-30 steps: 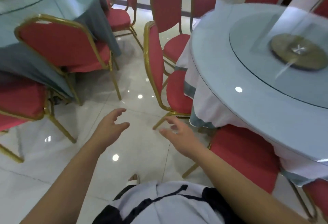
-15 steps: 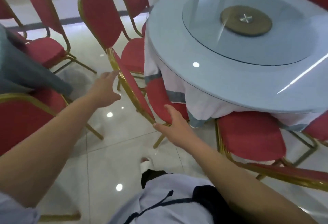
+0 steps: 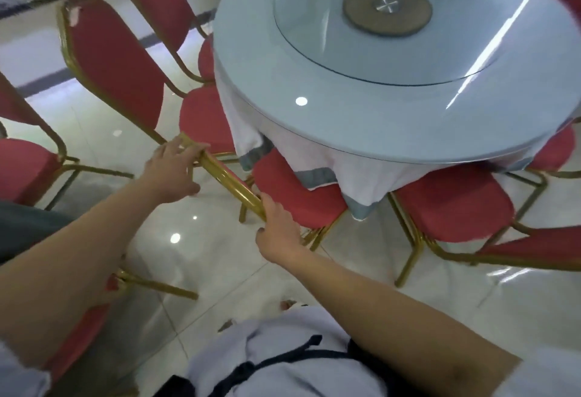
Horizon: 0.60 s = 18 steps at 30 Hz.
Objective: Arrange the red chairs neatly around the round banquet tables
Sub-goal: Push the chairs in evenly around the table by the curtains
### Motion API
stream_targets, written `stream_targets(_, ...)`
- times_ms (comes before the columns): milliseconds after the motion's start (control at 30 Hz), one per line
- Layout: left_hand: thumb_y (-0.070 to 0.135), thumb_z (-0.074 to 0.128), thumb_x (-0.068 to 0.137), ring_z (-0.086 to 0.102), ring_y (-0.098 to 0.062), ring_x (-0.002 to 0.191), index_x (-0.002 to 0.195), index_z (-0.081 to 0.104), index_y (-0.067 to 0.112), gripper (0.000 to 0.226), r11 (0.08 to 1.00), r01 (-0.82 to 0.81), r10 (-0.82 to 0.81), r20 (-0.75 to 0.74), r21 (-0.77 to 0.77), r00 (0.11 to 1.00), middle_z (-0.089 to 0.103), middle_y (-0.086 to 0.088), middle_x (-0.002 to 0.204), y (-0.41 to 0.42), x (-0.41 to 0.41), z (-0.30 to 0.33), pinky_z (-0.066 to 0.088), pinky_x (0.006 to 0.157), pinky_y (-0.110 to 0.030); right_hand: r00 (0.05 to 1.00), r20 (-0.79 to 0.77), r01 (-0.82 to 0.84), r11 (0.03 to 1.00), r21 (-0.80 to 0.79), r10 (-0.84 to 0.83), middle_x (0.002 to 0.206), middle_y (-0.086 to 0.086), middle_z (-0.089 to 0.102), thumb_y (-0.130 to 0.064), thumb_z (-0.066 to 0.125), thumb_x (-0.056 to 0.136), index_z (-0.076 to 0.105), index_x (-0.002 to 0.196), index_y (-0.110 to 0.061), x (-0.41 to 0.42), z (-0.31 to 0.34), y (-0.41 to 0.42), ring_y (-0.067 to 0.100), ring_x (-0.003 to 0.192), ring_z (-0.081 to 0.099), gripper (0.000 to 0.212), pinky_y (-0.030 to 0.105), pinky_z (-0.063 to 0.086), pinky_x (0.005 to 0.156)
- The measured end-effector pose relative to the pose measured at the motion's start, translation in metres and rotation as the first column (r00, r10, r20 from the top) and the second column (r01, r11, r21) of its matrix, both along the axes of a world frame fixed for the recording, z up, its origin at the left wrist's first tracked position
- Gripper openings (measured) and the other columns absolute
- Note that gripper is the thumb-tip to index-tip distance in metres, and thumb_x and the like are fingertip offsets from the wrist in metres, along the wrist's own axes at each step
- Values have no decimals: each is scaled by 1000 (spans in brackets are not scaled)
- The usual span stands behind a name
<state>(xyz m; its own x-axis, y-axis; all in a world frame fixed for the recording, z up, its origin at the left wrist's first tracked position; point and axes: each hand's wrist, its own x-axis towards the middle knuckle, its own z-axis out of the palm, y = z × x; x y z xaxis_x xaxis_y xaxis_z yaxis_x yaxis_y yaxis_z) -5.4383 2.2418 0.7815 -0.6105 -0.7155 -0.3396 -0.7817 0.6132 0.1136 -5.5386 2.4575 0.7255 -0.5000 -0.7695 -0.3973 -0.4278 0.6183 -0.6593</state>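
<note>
floor (image 3: 239,274): glossy tile | red chairs (image 3: 295,195) | round table (image 3: 361,113)

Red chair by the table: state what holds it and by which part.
Both hands grip the red chair by the gold top rail of its backrest: left hand at one end, right hand at the other.

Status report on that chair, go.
Left hand and right hand both grip the gold top rail of the chair. Seat partly under the tablecloth. Neighbouring chair close alongside.
</note>
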Motion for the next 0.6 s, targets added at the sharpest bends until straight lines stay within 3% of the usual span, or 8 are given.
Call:
stream_targets(133,31,82,70,31,-42,139,141,42,41,82,995,91,-90,37,-28,995,33,-12,153,-56,2,-14,34,110,-59,982,7,188,982,18,-188,110,1,64,-4,48,85,60,119,-31,2,-4,13,25,102,60,45,39,51,87)
stream_targets(233,37,77,65,53,-40,112,114,57,27,55,964,264,-266,-51,-35,963,58,-10,119,-80,0,-36,49,89,-53,964,-50,266,961,74,-263,96,-6,64,-7,51,79,62,95,-35,8,1,19,24,96,62,34,38,52,83)
stream_targets(300,24,76,70,57,-32,89,91,55,22,29,950,313,-308,-161,8,938,59,-5,92,-60,0,-29,49,72,-43,950,-85,308,944,120,-299,91,-8,63,-11,55,78,62,86,-33,9,-1,27,22,91,61,24,42,54,83)
stream_targets(367,13,74,75,52,-29,80,83,51,19,25,934,355,-337,-246,34,909,52,-4,83,-37,4,-28,46,67,-41,919,-128,389,909,150,-373,84,-9,61,-15,57,76,58,74,-30,12,-2,41,21,85,60,15,43,54,81)
stream_targets(467,7,71,77,52,-29,79,89,53,16,23,884,462,-437,-225,74,871,45,-2,82,-21,7,-37,43,68,-41,840,-199,533,836,131,-505,81,-6,57,-11,55,79,54,75,-27,23,-5,57,21,82,58,17,33,47,70)
stream_targets(533,6,70,78,55,-24,72,93,55,17,25,851,518,-487,-237,90,841,50,0,78,-13,7,-45,43,64,-37,801,-251,586,800,134,-544,83,-4,54,-9,54,82,50,78,-26,27,-7,61,23,85,58,17,31,40,66)
stream_targets(600,5,68,81,58,-22,68,83,56,22,21,854,515,-485,-249,68,838,58,-1,74,-9,5,-52,42,60,-33,791,-278,597,787,154,-545,89,0,55,-9,54,83,49,83,-23,25,-7,57,24,90,59,15,32,41,68)
